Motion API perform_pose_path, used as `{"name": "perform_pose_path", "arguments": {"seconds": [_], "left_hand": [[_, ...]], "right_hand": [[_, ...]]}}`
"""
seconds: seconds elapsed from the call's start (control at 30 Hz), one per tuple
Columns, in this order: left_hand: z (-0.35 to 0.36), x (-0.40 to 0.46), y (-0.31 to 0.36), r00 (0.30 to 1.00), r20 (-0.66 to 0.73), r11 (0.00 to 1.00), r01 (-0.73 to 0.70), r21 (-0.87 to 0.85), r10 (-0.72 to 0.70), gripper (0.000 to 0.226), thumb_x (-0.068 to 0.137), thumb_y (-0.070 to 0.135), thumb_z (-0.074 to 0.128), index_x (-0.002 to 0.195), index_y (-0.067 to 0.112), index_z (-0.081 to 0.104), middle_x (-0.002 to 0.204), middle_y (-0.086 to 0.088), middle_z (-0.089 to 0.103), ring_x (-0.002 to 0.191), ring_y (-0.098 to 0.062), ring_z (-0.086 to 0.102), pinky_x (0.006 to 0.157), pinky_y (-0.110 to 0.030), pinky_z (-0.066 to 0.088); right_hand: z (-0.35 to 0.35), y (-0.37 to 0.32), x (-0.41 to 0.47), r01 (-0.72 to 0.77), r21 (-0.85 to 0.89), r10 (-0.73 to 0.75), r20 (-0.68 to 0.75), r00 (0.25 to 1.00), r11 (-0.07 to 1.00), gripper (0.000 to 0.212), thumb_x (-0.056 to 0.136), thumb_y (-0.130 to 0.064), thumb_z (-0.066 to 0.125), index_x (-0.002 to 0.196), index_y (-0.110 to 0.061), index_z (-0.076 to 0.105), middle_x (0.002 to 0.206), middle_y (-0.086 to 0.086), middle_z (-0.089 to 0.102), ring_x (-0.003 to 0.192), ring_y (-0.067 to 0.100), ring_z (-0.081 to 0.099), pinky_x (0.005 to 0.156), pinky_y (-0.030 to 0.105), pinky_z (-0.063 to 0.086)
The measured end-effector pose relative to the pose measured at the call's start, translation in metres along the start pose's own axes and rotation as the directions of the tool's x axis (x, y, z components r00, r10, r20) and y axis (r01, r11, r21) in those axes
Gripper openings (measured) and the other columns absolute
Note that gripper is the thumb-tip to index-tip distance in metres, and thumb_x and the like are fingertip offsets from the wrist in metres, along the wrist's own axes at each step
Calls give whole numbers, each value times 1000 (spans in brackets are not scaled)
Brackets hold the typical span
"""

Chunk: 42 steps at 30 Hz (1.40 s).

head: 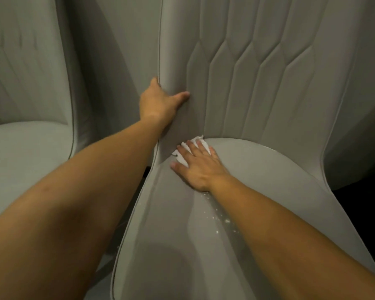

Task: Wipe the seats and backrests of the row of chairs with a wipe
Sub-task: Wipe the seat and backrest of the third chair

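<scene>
Wiping the back corner of the middle chair seat.

I had the right hand (198,167) flat, fingers (189,149) spread and pressing the white wipe (183,158) onto the smooth grey seat (268,191), right at the crease under the quilted backrest (258,83). The left hand (158,102) was closed around the backrest's piped side edge, steadying it. The unwiped seat ran rightward and toward me (white crumbs (221,220) lay near the right forearm); a neighbouring chair (26,148) stood left.

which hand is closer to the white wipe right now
Right. The right hand lies flat on top of the wipe, pressing it onto the seat at the back corner. The left hand is above it, gripping the backrest's side edge.
</scene>
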State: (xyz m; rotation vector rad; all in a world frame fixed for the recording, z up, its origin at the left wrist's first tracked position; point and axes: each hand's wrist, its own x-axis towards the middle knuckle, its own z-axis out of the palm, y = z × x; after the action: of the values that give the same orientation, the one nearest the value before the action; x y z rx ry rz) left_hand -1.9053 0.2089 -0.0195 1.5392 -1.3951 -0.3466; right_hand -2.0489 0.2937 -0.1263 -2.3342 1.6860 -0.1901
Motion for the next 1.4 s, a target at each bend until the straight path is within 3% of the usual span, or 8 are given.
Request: {"name": "perform_pose_path", "arguments": {"seconds": [0.13, 0.3, 0.4, 0.63, 0.9, 1.17, 1.3, 1.4], "left_hand": [[-1, 2, -6, 1000, 23, 1000, 0, -8, 0, 72, 54, 73, 74, 105, 26, 54, 96, 9, 61, 87, -14, 59, 74, -24, 43], [5, 0, -6, 993, -91, 989, -61, 135, 74, 68, 64, 75, 65, 101, 19, 55, 101, -6, 67, 93, -29, 62, 70, -29, 40], [5, 2, -9, 992, -93, 988, -73, 139, 86, 67, 66, 73, 65, 102, 17, 55, 101, -8, 67, 93, -31, 61, 69, -30, 40], [8, 3, -10, 988, -106, 985, -101, 141, 116, 63, 69, 69, 63, 102, 16, 57, 100, -10, 68, 93, -33, 60, 71, -34, 43], [9, 2, -8, 985, -118, 984, -108, 138, 125, 60, 68, 70, 62, 96, 17, 55, 96, -8, 68, 90, -32, 60, 64, -31, 35], [9, 0, -8, 985, -128, 983, -98, 155, 118, 62, 68, 70, 62, 100, 17, 58, 101, -9, 69, 95, -33, 60, 67, -32, 36], [11, 2, -9, 984, -132, 981, -94, 172, 117, 65, 67, 72, 61, 99, 15, 57, 102, -11, 68, 95, -35, 59, 70, -35, 39], [11, 2, -11, 982, -157, 982, -80, 173, 108, 67, 65, 73, 60, 99, 16, 57, 101, -11, 68, 95, -34, 59, 68, -34, 37]], "right_hand": [[-4, -2, 0, -8, 0, 8, 22, 1000, 1000, 81, 88, -80, 12, 159, -39, 7, 167, -16, -3, 152, 12, -15, 121, 44, -10], [-8, -29, -7, -73, 38, 71, 53, 996, 997, 99, 79, -86, 7, 160, -29, 8, 168, -8, -2, 152, 19, -15, 120, 45, -9], [0, -52, -24, 6, 40, -10, 98, 995, 999, 108, 76, -90, 7, 160, -24, 0, 168, -2, -8, 151, 24, -20, 119, 45, -12], [17, -74, -68, 334, -5, -323, 248, 913, 942, 91, 74, -95, 6, 153, -50, -6, 165, -1, -22, 147, 24, -33, 117, 48, -19], [2, -87, -40, 288, -79, -260, 254, 932, 954, 84, 87, -84, 12, 158, -40, 12, 167, -7, -12, 147, 20, -32, 113, 52, -22], [-8, -80, -128, 616, 59, -579, 419, 699, 786, 79, 87, -85, 24, 155, -50, 3, 166, -15, -13, 147, 15, -32, 112, 44, -26], [-14, -53, -133, 575, -81, -527, 314, 790, 814, 79, 89, -82, 18, 157, -43, 6, 167, -13, -3, 152, 17, -16, 118, 47, -15], [-31, 1, -99, 305, -272, -263, 177, 948, 913, 79, 89, -79, 7, 158, -39, 8, 168, -9, -1, 153, 19, -11, 119, 52, -3]]}}
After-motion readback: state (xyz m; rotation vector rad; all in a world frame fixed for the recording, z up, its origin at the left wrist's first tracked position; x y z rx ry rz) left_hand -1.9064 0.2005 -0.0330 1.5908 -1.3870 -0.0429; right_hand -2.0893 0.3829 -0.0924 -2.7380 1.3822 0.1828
